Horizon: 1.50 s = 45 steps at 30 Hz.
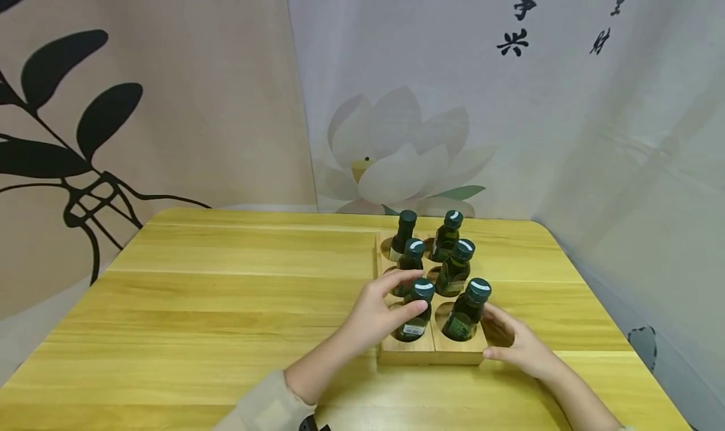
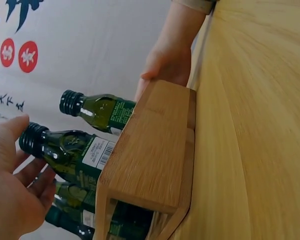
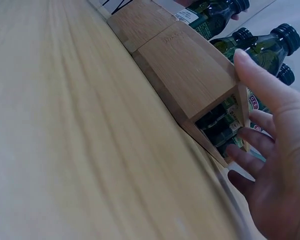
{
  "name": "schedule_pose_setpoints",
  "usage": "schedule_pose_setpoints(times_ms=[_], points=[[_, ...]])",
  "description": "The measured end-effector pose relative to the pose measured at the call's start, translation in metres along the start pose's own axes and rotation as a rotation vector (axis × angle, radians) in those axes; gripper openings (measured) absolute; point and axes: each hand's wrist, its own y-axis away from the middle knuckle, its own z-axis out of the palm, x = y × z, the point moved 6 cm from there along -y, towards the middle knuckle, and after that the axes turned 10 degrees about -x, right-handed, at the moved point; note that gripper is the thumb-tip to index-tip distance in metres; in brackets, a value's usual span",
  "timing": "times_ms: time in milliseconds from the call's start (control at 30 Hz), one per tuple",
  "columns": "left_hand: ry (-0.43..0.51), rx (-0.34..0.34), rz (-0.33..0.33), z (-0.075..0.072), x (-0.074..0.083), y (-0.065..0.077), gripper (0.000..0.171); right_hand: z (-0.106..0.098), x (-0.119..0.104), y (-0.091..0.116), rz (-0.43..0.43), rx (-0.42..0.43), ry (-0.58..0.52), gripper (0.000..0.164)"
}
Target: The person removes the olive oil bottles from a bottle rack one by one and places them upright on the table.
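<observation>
Several dark green glass bottles with dark caps stand in a wooden bottle holder [image 1: 408, 357] with round holes. My left hand [image 1: 376, 308] is around the top of the front-left bottle [image 1: 416, 318], its thumb at the cap and its fingers spread past the far side. In the left wrist view, that bottle [image 2: 70, 155] has a white barcode label. My right hand [image 1: 521, 343] is at the right side of the holder, beside the front-right bottle [image 1: 464, 314]. In the right wrist view its thumb lies near the holder's top edge, with loosely bent fingers [image 3: 257, 140] near the open end.
The holder stands toward the right of a wooden table [image 1: 226, 305]. A cloth backdrop [image 1: 226, 104] with a printed lotus, leaves and black characters hangs behind the table and along its right side.
</observation>
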Motion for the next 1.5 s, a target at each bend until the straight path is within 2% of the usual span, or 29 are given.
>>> schedule_pose_setpoints(times_ms=[167,400,867,1033,1267,1500], points=[[0.008,0.023,0.040,0.001,0.000,-0.003,0.042,0.001,0.000,-0.001,-0.007,-0.002,-0.024,0.076],[-0.010,0.039,0.024,0.000,0.002,-0.004,0.040,0.000,0.000,0.000,0.000,0.007,-0.008,0.077],[0.028,0.050,0.033,0.000,0.005,-0.007,0.034,0.001,-0.002,-0.001,0.006,0.004,-0.003,0.077],[0.002,0.059,0.065,-0.004,0.014,-0.006,0.034,0.001,-0.004,-0.001,0.000,0.006,0.003,0.077],[0.013,0.083,0.123,-0.014,0.031,-0.007,0.034,0.000,-0.002,0.000,0.018,0.012,0.026,0.077],[-0.006,0.113,0.148,-0.030,0.046,-0.007,0.035,0.000,0.000,0.001,0.017,0.008,0.024,0.077]])
